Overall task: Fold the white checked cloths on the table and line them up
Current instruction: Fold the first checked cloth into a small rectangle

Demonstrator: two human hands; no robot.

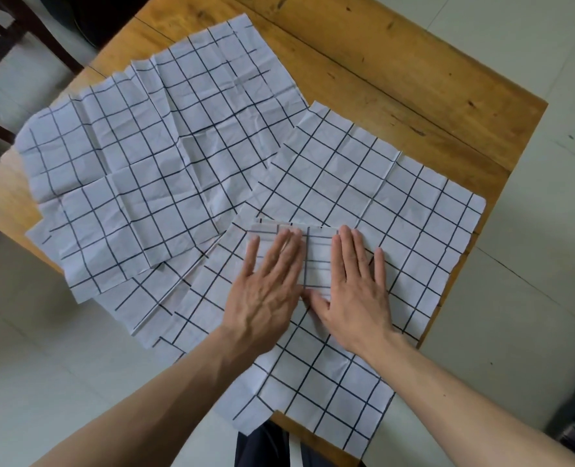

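We are pressing the small folded cloth (316, 254) with our left hand (266, 294) and right hand (355, 291), both spread flat. It may be springing open when we let go, or sliding on the open cloth (397, 203) under it.

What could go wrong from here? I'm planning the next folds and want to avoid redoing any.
1. The folded cloth is pressed flat by the left hand and right hand on top of an unfolded cloth; pulling that one out later may undo the fold.
2. The spread cloths overlap, so lifting one may drag the far cloth.
3. The nearest cloth overhangs the table edge and might slip off.
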